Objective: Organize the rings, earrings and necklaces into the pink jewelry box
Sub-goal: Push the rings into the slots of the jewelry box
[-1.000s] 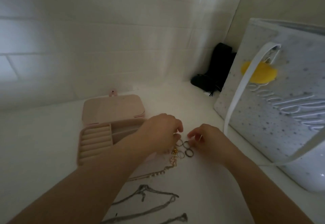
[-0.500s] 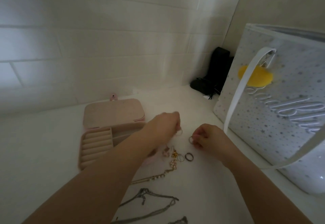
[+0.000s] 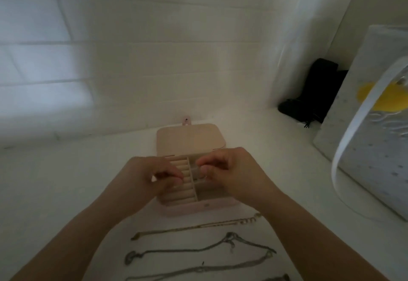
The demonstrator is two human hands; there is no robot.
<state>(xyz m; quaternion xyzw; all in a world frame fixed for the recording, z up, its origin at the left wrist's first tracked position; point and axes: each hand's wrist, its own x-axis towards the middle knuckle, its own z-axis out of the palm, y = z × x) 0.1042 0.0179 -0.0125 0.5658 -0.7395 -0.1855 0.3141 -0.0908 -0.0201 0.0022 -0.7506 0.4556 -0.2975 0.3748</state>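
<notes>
Both hands hover over the open pink jewelry box (image 3: 187,208), the left hand (image 3: 150,176) and right hand (image 3: 229,168) curled with fingertips pinched, contents too blurred to tell, necklaces (image 3: 198,249) lying nearer the wrists.

Pink jewelry box (image 3: 199,206) open; necklaces (image 3: 198,249) stretched out just before it.

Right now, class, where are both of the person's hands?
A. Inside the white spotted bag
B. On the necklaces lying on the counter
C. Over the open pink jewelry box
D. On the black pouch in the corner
C: the left hand and the right hand are over the open pink jewelry box, fingers curled above its ring rolls.
</notes>
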